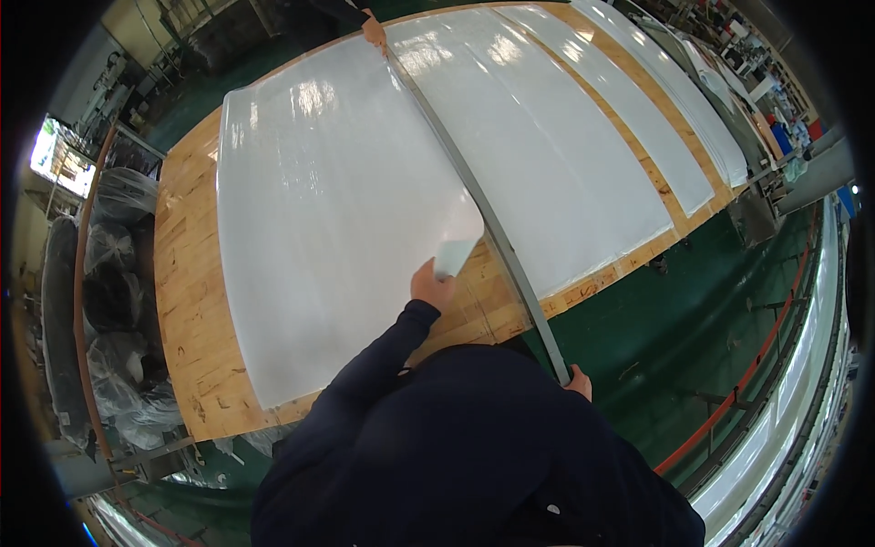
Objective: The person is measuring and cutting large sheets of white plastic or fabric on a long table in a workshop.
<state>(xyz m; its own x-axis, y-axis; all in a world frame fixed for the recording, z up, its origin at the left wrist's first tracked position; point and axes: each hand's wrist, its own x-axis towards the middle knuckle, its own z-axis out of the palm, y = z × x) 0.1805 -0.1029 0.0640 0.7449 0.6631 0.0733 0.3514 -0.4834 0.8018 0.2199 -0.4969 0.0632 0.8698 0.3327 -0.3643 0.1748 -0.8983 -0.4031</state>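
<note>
My left hand [433, 285] grips the near corner of a large glossy white sheet [310, 210], which curls up and shows a pale greenish underside. Bare wood shows beneath that lifted corner. My right hand [579, 382] is closed round the near end of a long grey metal straightedge [474, 202], past the table's near edge. The bar runs across the table to the far side, where another person's hand [375, 33] is on its other end. To the right of the bar lies a second white sheet [547, 173], flat on the wooden table [187, 365].
Narrower white strips [629, 118] lie farther right, with wood between them. Plastic-wrapped dark rolls [114, 292] stand left of the table behind a rusty rail [84, 346]. A curved red rail [729, 401] and long pale lengths of material [775, 474] run along the right.
</note>
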